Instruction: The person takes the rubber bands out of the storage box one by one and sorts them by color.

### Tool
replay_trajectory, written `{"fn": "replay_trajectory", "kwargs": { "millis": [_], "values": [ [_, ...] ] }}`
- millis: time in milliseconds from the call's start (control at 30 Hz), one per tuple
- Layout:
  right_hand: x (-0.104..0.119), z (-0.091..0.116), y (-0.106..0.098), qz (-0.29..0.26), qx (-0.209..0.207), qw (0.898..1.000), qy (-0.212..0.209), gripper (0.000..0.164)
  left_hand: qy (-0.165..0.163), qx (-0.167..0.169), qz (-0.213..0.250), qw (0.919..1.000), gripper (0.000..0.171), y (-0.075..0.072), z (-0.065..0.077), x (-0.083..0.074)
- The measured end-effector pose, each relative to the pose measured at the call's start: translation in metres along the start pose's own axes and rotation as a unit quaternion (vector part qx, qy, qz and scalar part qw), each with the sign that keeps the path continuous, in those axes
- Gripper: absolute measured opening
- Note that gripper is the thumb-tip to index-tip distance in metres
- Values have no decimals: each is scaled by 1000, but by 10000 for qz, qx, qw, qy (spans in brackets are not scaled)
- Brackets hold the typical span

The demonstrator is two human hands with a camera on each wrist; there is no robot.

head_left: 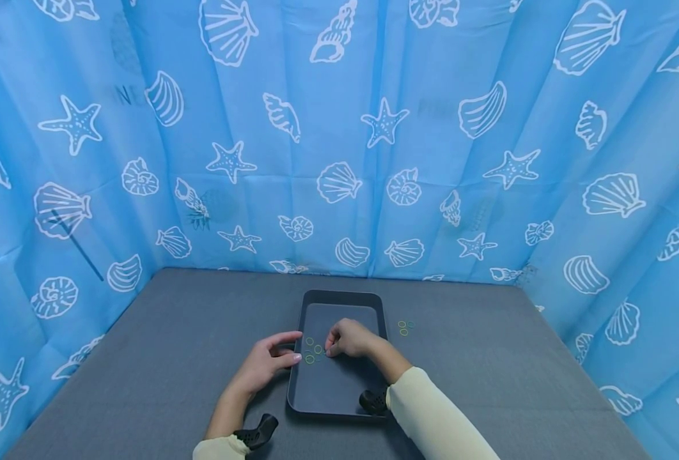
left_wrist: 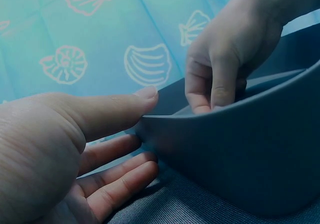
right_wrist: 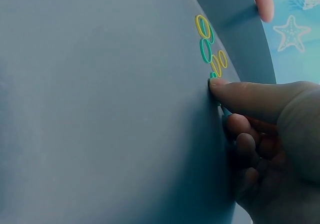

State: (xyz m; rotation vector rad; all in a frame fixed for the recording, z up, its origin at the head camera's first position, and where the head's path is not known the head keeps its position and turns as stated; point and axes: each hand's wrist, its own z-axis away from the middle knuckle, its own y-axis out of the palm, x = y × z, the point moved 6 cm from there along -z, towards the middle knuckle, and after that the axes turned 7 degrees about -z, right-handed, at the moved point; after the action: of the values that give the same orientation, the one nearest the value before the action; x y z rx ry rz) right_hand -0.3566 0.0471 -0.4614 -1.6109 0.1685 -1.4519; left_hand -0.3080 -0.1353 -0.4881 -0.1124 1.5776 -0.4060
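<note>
My right hand (head_left: 348,338) is over the inside of a dark grey rectangular tray (head_left: 334,399), pinching a small green ring (right_wrist: 213,75) between thumb and fingertips close over the tray floor. Several thin yellow rings (right_wrist: 202,27) and green rings (right_wrist: 205,51) lie near it by the tray's left wall, some overlapping. At the left long side, my left hand (head_left: 265,364) rests its thumb at the rim, and its other fingers are spread loosely along the outer wall in the left wrist view.
Right of the tray, a few more yellow and green rings (head_left: 404,332) lie on the grey cloth-covered table (head_left: 489,364). A blue curtain (head_left: 339,140) with white shell and starfish prints encloses the back and sides. Each wrist wears a black device (head_left: 257,432).
</note>
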Motion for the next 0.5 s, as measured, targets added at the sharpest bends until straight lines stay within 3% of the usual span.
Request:
{"fn": "replay_trajectory", "kwargs": {
  "millis": [500],
  "values": [
    [-3,-1,-1,-430,79,9990,94,12,-33,20,-13,10000,45,1,1,-2]
  ]
}}
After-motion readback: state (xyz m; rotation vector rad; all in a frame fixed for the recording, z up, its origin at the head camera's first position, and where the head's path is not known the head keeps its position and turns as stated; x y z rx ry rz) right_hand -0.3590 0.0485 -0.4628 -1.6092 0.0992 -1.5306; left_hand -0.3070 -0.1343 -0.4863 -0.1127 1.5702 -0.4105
